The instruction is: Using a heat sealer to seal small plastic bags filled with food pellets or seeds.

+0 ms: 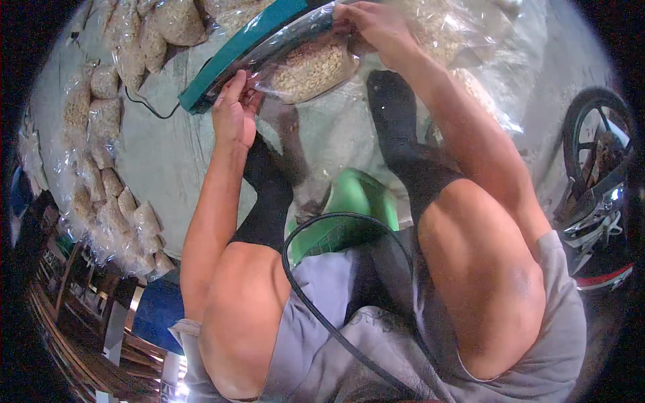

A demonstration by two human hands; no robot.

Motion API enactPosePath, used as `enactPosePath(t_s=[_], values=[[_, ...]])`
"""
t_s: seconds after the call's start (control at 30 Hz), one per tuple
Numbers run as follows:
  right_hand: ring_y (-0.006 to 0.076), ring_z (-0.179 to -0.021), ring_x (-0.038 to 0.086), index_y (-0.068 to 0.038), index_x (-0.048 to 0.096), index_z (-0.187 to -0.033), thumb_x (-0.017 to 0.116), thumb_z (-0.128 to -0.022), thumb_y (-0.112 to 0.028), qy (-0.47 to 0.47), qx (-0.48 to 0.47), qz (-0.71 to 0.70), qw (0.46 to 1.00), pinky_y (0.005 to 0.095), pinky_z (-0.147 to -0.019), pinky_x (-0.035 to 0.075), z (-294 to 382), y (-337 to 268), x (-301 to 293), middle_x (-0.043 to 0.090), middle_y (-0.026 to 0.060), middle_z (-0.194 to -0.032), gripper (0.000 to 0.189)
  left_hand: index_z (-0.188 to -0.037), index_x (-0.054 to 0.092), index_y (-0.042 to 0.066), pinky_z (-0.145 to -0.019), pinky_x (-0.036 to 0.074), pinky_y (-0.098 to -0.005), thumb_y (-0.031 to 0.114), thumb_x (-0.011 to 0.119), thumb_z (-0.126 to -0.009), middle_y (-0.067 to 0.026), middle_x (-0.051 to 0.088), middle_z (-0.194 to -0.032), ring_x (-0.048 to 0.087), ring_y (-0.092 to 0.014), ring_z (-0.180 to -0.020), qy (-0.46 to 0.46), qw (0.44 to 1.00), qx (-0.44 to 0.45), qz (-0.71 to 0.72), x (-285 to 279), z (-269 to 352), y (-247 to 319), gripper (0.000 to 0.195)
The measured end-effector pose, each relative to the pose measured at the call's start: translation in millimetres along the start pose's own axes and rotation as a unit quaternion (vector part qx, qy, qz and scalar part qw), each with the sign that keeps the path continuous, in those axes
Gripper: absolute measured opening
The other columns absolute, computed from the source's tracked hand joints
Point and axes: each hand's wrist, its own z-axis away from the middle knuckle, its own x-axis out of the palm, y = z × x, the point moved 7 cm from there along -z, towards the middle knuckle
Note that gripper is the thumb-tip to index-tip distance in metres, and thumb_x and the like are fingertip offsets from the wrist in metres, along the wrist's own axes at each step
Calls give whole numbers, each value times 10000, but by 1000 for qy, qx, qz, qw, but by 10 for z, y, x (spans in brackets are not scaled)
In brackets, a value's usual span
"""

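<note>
A clear plastic bag of pale flakes (315, 70), which look like rolled oats, lies on its side against a teal bar-shaped machine (242, 48) that looks like an impulse sealer. The bag's flat upper edge runs along the machine. My left hand (234, 111) pinches the left end of that edge, close to the near end of the machine. At the opposite end of the edge, my right hand (375, 30) grips the film between thumb and fingers. The far end of the machine is cut off by the top of the view.
Many filled bags (106, 121) line the floor (151, 151) on the left, with larger filled bags (443, 30) at upper right. A thin cord (151, 111) leaves the machine. Below me is a green plastic stool (347, 201). A motorcycle wheel (587, 136) stands at right.
</note>
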Motion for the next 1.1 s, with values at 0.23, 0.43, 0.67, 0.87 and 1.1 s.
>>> enactPosePath(t_s=[0.23,0.43,0.67,0.87,1.1], values=[[127,-504,541,-24,657,-805,638,-936,-208,45,-20,45,998,274,-412,378,3,-13,-29,599,38,-636,226,-1008,631,80,-772,482,-300,190,692,-884,-37,674,-942,595,-128,-833,10,1000,-12,11,-40,-45,-53,177],[95,-527,477,-23,657,-789,644,-935,-237,92,-60,171,979,285,-452,364,117,-188,-18,557,17,-624,260,-1011,631,80,-808,474,-317,201,692,-884,-41,671,-959,594,-137,-864,-8,1000,-12,25,7,-30,-40,185],[115,-613,536,-11,654,-831,624,-932,-288,152,-80,235,957,300,-511,423,280,-354,-113,591,27,-686,296,-1053,606,72,-838,469,-308,194,683,-892,-53,669,-984,607,-162,-938,1,999,-22,36,2,-34,-52,217],[91,-608,465,-61,622,-811,564,-946,-259,241,-407,97,876,246,-554,368,622,-1332,-185,526,-5,-663,248,-1077,622,92,-823,496,-340,170,655,-903,-24,655,-1008,616,-174,-926,4,999,-25,46,-14,-39,-58,194],[161,-652,504,-5,597,-802,602,-923,-225,158,-557,462,672,318,-624,419,1197,-1947,799,534,50,-672,251,-1032,617,93,-804,484,-319,188,682,-889,-27,660,-956,603,-149,-871,-25,998,-10,54,33,-14,-37,183]])
